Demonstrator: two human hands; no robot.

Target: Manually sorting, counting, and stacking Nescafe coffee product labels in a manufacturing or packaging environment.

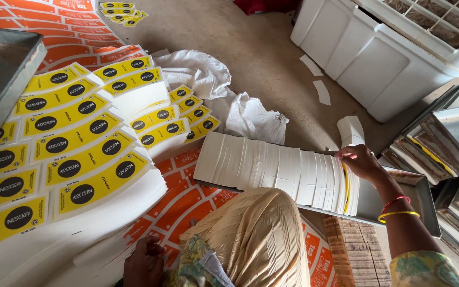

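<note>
Fingers of the right hand curl over the last white die-cut blanks at the right end of a long row of blanks, gripping the outermost few where a yellow edge shows among them. The row stands on edge in a shallow metal tray that lies across the person's lap, reaching from its left end above the orange printed sheets to the tray's right end.

The left hand rests low at the near edge of the fanned stack of yellow printed sheets, fingers bent onto the white paper there; whether they pinch a sheet I cannot tell.

The step in hand looks like squaring or packing the row in the tray. The next move probably calls for firm pressure toward the left, so the blanks stand tight and none slips out.

A knee under tan cloth hides the tray's near rim and part of the orange sheets. The tray's far wall is hidden behind the blanks. More trays at the right edge are cut off, as is the white plastic unit at top.
</note>
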